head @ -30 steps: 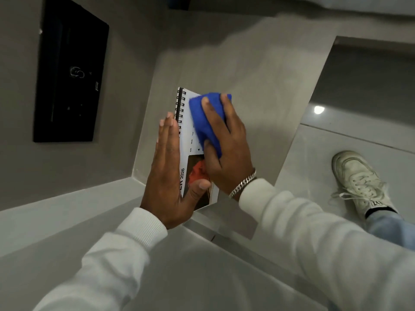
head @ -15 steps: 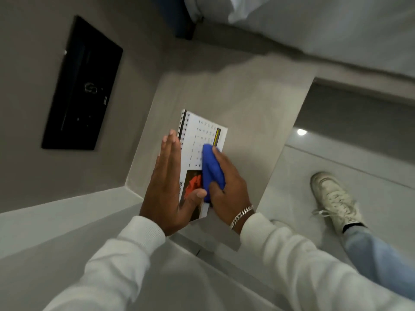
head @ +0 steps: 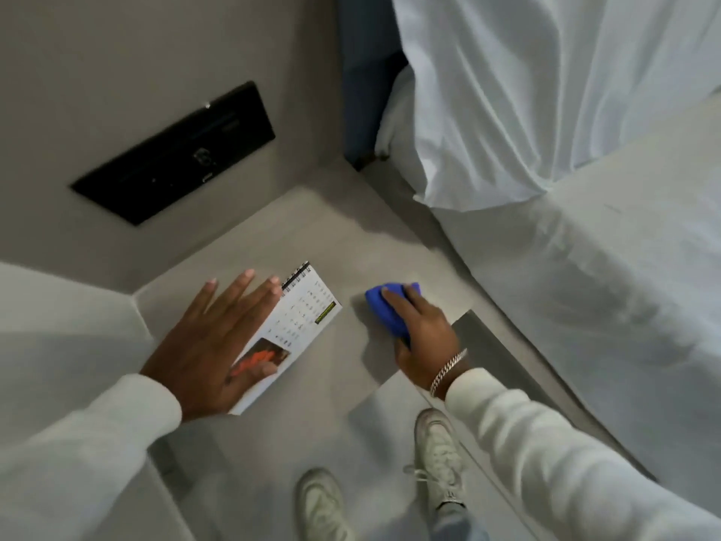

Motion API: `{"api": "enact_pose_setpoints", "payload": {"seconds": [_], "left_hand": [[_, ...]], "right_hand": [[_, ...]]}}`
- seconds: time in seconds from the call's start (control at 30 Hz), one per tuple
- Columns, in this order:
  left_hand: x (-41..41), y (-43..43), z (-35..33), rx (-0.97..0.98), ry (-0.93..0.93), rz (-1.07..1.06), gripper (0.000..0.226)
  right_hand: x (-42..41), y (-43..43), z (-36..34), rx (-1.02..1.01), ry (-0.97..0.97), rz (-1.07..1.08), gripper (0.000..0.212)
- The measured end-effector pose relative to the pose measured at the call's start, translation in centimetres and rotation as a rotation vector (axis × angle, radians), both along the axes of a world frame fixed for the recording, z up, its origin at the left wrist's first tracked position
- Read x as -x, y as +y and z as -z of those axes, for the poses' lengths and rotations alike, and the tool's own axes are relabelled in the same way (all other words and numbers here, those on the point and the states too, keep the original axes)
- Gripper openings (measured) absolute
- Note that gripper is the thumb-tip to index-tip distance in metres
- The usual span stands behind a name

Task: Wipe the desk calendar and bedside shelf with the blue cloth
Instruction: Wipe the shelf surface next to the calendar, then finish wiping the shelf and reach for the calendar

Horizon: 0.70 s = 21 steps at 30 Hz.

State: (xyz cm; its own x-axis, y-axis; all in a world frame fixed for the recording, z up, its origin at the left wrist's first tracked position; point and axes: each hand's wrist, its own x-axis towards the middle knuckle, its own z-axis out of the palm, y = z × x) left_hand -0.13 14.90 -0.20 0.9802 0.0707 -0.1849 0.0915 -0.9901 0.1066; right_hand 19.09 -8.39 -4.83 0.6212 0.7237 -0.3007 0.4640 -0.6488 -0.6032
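The white spiral-bound desk calendar [head: 300, 322] rests on the grey bedside shelf [head: 335, 236], with a red picture at its near end. My left hand [head: 210, 345] lies against its left side, fingers spread and thumb over the picture. My right hand [head: 421, 333] presses the bunched blue cloth [head: 384, 308] flat on the shelf, a short way to the right of the calendar and near the shelf's front edge. A silver bracelet sits on that wrist.
A black wall panel [head: 175, 154] is set in the wall behind the shelf. A bed with white sheets [head: 565, 150] borders the shelf on the right. Below the shelf edge are the floor and the person's two white sneakers [head: 437, 451].
My right hand has slid the blue cloth off the calendar onto the shelf to its right. The camera has swung, bringing the bed into view. My left hand stays on the calendar.
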Motion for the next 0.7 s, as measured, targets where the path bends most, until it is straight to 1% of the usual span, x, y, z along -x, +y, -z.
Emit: {"api": "enact_pose_setpoints", "payload": {"seconds": [0.1,0.2,0.23,0.33,0.43,0.53,0.6,0.67,0.7], "left_hand": [[0.0,-0.6,0.1,-0.053,-0.014,-0.050,0.077],[-0.3,-2.1,0.3,-0.112,-0.037,-0.121,0.077],[-0.4,-2.6,0.4,-0.134,-0.037,-0.163,0.078],[-0.7,-3.7,1.0,-0.205,-0.031,-0.285,0.082],[-0.9,-4.3,1.3,-0.235,-0.004,-0.337,0.084],[-0.9,-4.6,0.6,-0.197,0.009,-0.362,0.081],[-0.5,-5.3,0.0,-0.139,-0.063,-0.459,0.078],[0.7,-6.5,-0.4,-0.009,-0.233,-0.694,0.075],[1.5,-7.2,-0.7,0.076,-0.341,-0.853,0.073]], "right_hand": [[-2.4,1.0,2.0,0.133,-0.183,-0.172,0.072],[-2.7,1.2,4.6,0.252,-0.272,-0.341,0.069],[-2.5,0.9,5.5,0.270,-0.297,-0.382,0.072],[-2.5,0.3,7.3,0.256,-0.354,-0.398,0.083],[-2.6,0.2,8.0,0.252,-0.376,-0.425,0.088],[-2.7,0.2,7.5,0.295,-0.351,-0.454,0.091],[-2.8,0.6,6.4,0.325,-0.315,-0.460,0.092],[-2.7,1.2,4.7,0.301,-0.231,-0.412,0.092],[-2.5,1.7,3.5,0.236,-0.176,-0.370,0.091]]}}
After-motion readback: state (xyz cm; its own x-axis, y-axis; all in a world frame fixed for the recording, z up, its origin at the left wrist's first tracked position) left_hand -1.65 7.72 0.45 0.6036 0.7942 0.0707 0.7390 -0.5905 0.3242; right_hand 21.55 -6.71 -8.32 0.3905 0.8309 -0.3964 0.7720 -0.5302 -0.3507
